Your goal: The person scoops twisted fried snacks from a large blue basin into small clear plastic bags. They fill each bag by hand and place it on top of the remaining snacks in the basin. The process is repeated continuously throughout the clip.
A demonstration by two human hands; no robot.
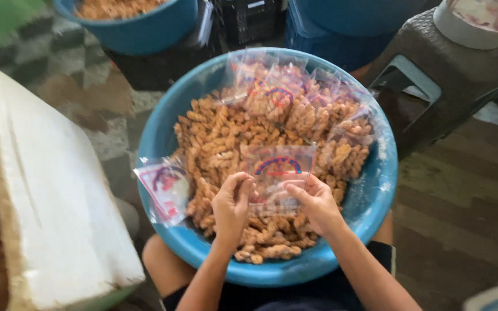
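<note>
A big blue basin (159, 138) rests on my lap, heaped with small golden-brown twisted snacks (220, 144). Both hands hold one empty clear plastic bag (280, 167) with a red and blue printed label, over the snack pile. My left hand (231, 204) pinches the bag's lower left edge. My right hand (317, 201) pinches its lower right edge. Several filled, sealed bags (295, 98) are stacked along the basin's far side.
A stack of empty printed bags (165, 190) lies over the basin's left rim. A white foam box (47, 190) stands at left. Another blue basin (139, 26) of snacks sits at the back, a dark plastic stool (451, 75) at right.
</note>
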